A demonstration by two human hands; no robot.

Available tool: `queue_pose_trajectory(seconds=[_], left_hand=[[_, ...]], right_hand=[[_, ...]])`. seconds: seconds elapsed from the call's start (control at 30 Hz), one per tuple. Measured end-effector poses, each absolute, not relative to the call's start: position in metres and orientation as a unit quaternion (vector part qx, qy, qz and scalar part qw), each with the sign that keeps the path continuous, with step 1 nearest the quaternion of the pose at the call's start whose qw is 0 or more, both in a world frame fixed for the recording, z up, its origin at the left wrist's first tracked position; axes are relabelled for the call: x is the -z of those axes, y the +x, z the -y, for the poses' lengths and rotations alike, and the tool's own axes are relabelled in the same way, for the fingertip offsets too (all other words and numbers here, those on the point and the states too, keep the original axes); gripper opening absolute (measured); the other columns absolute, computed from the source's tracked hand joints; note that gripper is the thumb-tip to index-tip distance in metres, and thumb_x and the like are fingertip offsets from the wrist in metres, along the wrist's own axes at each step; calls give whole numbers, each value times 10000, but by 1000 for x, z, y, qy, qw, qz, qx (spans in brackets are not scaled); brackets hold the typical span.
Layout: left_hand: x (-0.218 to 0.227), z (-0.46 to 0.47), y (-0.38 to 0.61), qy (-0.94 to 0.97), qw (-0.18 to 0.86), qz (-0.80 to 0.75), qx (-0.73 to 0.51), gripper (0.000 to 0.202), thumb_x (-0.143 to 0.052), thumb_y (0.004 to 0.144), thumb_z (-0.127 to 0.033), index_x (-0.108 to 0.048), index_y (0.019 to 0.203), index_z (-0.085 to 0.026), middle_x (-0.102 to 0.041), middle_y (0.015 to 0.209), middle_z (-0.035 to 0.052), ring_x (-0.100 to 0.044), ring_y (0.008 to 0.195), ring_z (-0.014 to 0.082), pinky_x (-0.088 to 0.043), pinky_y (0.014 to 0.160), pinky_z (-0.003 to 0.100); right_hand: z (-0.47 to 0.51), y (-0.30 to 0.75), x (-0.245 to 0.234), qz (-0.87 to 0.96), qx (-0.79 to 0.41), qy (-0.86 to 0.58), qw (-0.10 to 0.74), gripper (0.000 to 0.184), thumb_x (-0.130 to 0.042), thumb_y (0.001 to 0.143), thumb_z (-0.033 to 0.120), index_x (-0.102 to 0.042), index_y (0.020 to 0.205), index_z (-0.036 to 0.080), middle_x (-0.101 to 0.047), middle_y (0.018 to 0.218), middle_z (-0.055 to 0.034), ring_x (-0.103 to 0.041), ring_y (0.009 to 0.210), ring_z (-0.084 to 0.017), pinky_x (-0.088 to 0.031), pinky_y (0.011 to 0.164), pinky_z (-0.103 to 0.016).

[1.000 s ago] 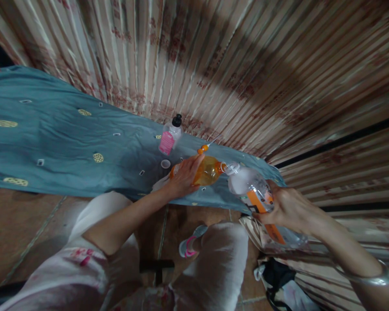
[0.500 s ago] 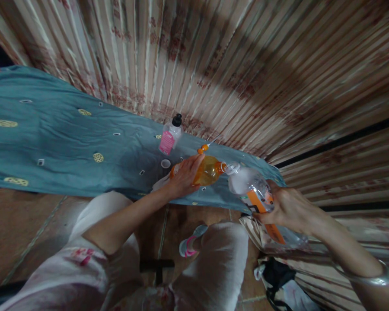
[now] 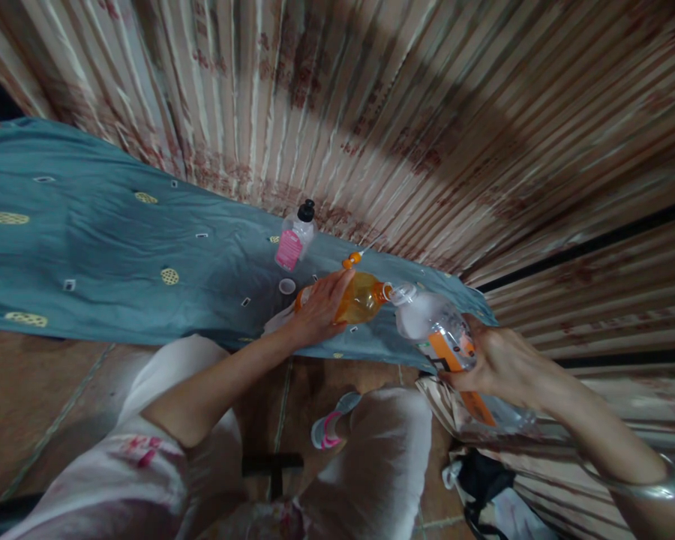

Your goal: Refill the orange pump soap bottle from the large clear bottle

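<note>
My left hand (image 3: 319,306) is wrapped round an amber bottle (image 3: 362,297) of orange-yellow liquid, tilted so its neck points right. My right hand (image 3: 498,364) grips a clear plastic bottle (image 3: 436,324) with an orange label, tilted left. The two bottle mouths meet mouth to mouth above the blue cloth (image 3: 118,247). An orange cap or nozzle (image 3: 349,260) sits just above my left fingers. A small white cap (image 3: 286,285) lies on the cloth to the left of my left hand.
A clear bottle with a pink label and black cap (image 3: 295,238) stands on the cloth behind. A striped curtain (image 3: 405,127) hangs at the back and right. My white-clad knees (image 3: 382,450) and a sandalled foot (image 3: 329,424) are below, over a brown tiled floor (image 3: 45,390).
</note>
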State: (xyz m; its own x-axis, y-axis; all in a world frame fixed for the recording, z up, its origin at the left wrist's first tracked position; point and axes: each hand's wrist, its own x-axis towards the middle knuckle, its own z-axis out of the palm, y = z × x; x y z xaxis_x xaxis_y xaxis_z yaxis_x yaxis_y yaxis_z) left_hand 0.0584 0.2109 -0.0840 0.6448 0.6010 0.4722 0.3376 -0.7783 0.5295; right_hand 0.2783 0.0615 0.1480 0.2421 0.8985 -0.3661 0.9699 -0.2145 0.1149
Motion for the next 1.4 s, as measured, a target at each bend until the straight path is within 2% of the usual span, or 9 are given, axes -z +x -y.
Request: queue_pose_trajectory(seconds=[0.33,0.57,0.8,0.9,1.03,1.1,1.4], left_hand=[[80,-209,58,885,193,-278,-319,1026,-765,928,-268,-173,1750,-108,-476,1718,322,-484,1629,425,-510,1250,610],[81,-209,59,887,185,-279,-317,1059,-778,922,-280,-149,1760,-127,-481,1717,314,-481,1632,421,-504,1256,610],[80,-208,59,886,184,-289,-311,1040,-779,932,-319,-176,1754,-114,-481,1718,314,-475,1638,420,-510,1254,606],[80,-209,59,887,186,-286,-311,1042,-775,931,-307,-167,1760,-136,-479,1724,304,-479,1637,418,-514,1250,603],[80,-208,59,888,190,-284,-308,1049,-789,918,-283,-172,1747,-97,-470,1719,331,-476,1636,424,-512,1253,597],[80,-208,60,885,188,-287,-314,1032,-779,928,-284,-177,1748,-111,-474,1720,323,-483,1633,422,-513,1253,596],[79,-209,59,888,187,-283,-311,1038,-783,910,-279,-197,1752,-122,-488,1716,307,-480,1639,413,-517,1256,591]], right_hand=[[-60,280,-147,-602,106,776,153,345,-696,650,452,-459,851,300,-525,596,68,-589,584,-203,-362,586,-300],[-62,277,-150,-607,98,771,164,355,-689,661,471,-427,842,313,-513,584,66,-566,568,-206,-367,584,-313],[-61,277,-150,-599,110,775,168,371,-663,665,493,-415,872,312,-579,649,31,-698,678,-273,-409,631,-324],[-62,275,-150,-598,109,775,174,371,-657,658,507,-416,864,313,-548,625,43,-671,652,-262,-397,617,-324],[-63,274,-152,-602,105,774,167,370,-660,650,503,-427,862,311,-515,594,63,-598,599,-224,-375,595,-315],[-63,276,-151,-605,104,773,162,367,-673,648,494,-432,857,311,-510,582,69,-572,571,-210,-368,583,-311],[-62,279,-149,-611,103,769,157,358,-703,640,468,-433,821,317,-483,570,78,-563,549,-197,-347,562,-297]])
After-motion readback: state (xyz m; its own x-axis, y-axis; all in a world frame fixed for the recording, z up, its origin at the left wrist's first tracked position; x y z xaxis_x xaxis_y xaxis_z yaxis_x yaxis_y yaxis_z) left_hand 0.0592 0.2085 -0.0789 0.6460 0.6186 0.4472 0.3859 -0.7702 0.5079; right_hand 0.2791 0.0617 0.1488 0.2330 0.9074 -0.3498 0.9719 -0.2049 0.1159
